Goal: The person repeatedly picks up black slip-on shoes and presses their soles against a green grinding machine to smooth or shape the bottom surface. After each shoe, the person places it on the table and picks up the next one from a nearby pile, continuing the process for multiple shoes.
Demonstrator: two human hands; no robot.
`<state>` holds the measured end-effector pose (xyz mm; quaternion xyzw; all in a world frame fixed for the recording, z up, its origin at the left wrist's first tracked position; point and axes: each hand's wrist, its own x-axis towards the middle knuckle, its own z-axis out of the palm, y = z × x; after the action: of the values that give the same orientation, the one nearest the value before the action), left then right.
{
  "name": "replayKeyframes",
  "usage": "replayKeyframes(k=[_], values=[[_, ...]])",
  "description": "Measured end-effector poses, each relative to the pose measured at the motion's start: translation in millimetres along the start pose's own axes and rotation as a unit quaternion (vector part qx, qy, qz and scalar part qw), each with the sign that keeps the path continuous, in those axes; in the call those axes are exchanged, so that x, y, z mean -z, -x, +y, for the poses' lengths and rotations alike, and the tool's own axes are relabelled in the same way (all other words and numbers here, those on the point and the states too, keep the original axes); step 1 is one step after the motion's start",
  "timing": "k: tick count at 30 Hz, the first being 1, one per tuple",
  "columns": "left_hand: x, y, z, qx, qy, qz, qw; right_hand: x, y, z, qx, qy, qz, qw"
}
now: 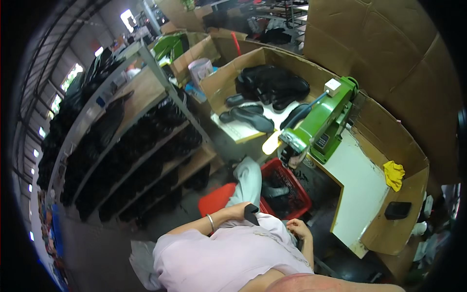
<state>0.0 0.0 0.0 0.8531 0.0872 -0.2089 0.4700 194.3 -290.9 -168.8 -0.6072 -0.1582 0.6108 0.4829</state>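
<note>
My left hand [239, 210], with a metal bangle on its wrist, lies in front of my pale pink shirt. At its fingertips a flat black piece [251, 214] sticks up; the fingers are partly hidden behind it and appear closed on it. My right hand [299, 228] is to the right of my lap, its fingers curled together. Whatever those fingers hold, if anything, cannot be made out. Beyond the hands stands a red plastic crate [297, 207]. Above it is a green machine [323, 124] with a lit yellow lamp [271, 143].
A shelf rack [168, 90] packed with black shoes fills the left. Black shoe parts [272, 85] lie in a cardboard-walled bench area. The white tabletop [343, 187] reaches down the right, with a yellow cloth [394, 175] and a black box [397, 210] beside it. A red stool [215, 199] stands left.
</note>
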Motion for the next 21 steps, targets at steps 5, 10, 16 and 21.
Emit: replayKeyframes(k=[5, 10, 16, 21], values=[[71.9, -54.7, -59.1, 0.161, -0.033, -0.164, 0.973, -33.8, -125.5, -9.1, -0.063, -0.012, -0.009, 0.998], [155.1, -94.3, -182.3, 0.083, 0.095, -0.125, 0.984, -81.7, -288.3, 16.0, -0.122, 0.184, 0.056, 0.974], [170.6, -92.5, -221.1, 0.152, 0.176, -0.111, 0.966, -142.8, -336.0, 53.8, -0.123, 0.386, -0.06, 0.912], [158.0, -88.2, -242.7, 0.155, 0.204, -0.104, 0.961, -143.1, -344.9, 82.1, -0.124, 0.391, -0.085, 0.908]])
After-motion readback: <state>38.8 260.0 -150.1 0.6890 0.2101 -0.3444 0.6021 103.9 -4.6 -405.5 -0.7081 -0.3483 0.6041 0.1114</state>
